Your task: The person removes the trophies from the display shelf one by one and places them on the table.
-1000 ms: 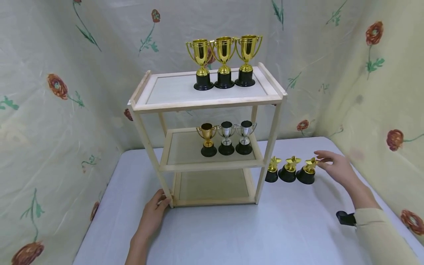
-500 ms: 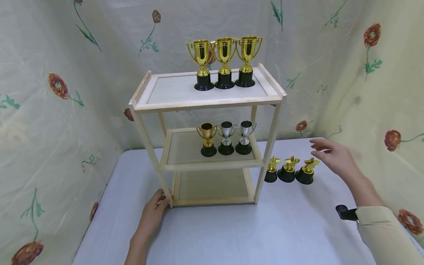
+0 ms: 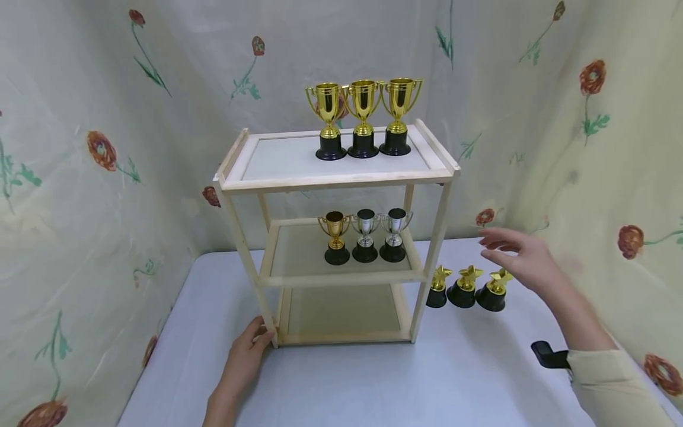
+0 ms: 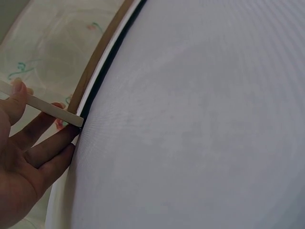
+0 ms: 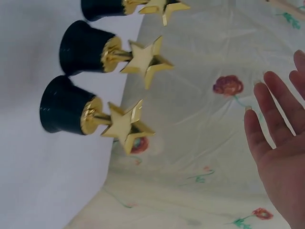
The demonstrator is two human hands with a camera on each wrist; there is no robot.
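A pale wooden three-tier shelf (image 3: 341,182) stands on the table. My left hand (image 3: 245,353) grips its front left leg near the bottom; in the left wrist view the thumb and fingers lie on either side of the leg (image 4: 58,112). My right hand (image 3: 520,261) is raised over three gold star trophies with black bases, in a row right of the shelf: a near one (image 3: 492,296), a middle one (image 3: 462,294) and one partly behind the shelf leg (image 3: 437,295). Nothing is in that hand (image 5: 286,160), and its fingers are apart from the nearest star (image 5: 126,126).
Three large gold cup trophies (image 3: 364,142) stand on the top tier, towards the right. The middle tier holds a small gold cup (image 3: 336,255) and two silver cups (image 3: 365,252). Flower-printed curtains (image 3: 160,196) enclose the white-covered table (image 3: 363,391).
My right hand has lifted off the nearest star trophy and moved left over the row. The left hand keeps its grip on the leg. The head view has tilted up slightly.
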